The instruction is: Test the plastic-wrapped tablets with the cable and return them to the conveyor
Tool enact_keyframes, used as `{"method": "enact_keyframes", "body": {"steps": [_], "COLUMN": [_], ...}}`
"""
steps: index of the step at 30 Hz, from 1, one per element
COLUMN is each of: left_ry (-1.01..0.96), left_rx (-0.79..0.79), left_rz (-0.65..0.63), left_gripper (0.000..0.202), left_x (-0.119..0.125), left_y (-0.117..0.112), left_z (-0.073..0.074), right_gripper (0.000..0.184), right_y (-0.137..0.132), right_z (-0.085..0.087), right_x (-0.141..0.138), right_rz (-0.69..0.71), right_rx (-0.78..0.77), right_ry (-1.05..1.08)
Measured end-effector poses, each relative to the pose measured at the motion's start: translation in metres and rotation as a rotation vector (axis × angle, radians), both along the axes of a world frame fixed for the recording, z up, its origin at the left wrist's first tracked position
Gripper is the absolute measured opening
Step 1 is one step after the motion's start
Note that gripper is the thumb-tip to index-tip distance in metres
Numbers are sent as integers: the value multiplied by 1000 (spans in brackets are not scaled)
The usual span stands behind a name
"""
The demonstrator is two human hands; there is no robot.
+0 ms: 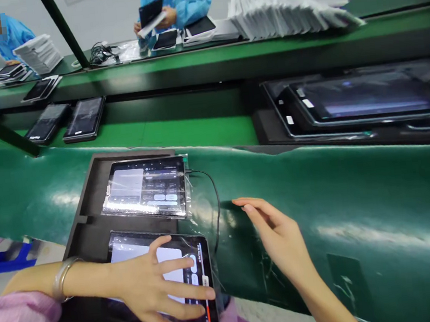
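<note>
The left hand (152, 290) spreads over the lower tablet (137, 248); the right hand (283, 241), thumb slightly apart from forefinger, hovers near the upper tablet (144, 189) and its black cable (219, 206).

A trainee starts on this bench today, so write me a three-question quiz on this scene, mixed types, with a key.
1. What is the left hand spread over? A) the white stack; B) the nearer tablet; C) the green table alone.
2. Fill in: a thin black ____ meets the right edge of the farther tablet.
3. True or false: the right hand is apart from both tablets.

Key: 1. B; 2. cable; 3. True.
</note>
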State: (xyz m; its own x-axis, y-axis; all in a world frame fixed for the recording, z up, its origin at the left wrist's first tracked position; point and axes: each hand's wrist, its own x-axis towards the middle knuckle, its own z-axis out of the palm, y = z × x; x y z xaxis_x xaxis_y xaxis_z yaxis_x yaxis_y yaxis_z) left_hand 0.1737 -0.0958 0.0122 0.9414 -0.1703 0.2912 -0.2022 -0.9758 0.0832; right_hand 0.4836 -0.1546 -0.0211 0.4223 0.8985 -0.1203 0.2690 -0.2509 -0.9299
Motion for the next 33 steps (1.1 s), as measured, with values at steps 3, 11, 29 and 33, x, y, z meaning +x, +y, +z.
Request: {"method": "enact_keyframes", "body": {"steps": [3, 11, 29, 33], "left_ry": [-35, -18, 88, 108], "left_rx": [32, 11, 19, -37], "left_rz": [0, 69, 193, 382], "left_gripper": [47, 53, 52, 54], "left_x": [3, -2, 0, -6], "left_y": [2, 9, 30, 52], "left_z": [3, 3, 5, 5], "right_gripper": [32, 35, 38, 43], "right_y": [-6, -7, 24, 36], "right_z": [1, -4, -9, -9], "right_x": [2, 7, 9, 8], "right_rz": [-12, -18, 63, 91], "right_rx": [10, 3, -1, 11], "right_ry": [19, 50, 35, 33]}}
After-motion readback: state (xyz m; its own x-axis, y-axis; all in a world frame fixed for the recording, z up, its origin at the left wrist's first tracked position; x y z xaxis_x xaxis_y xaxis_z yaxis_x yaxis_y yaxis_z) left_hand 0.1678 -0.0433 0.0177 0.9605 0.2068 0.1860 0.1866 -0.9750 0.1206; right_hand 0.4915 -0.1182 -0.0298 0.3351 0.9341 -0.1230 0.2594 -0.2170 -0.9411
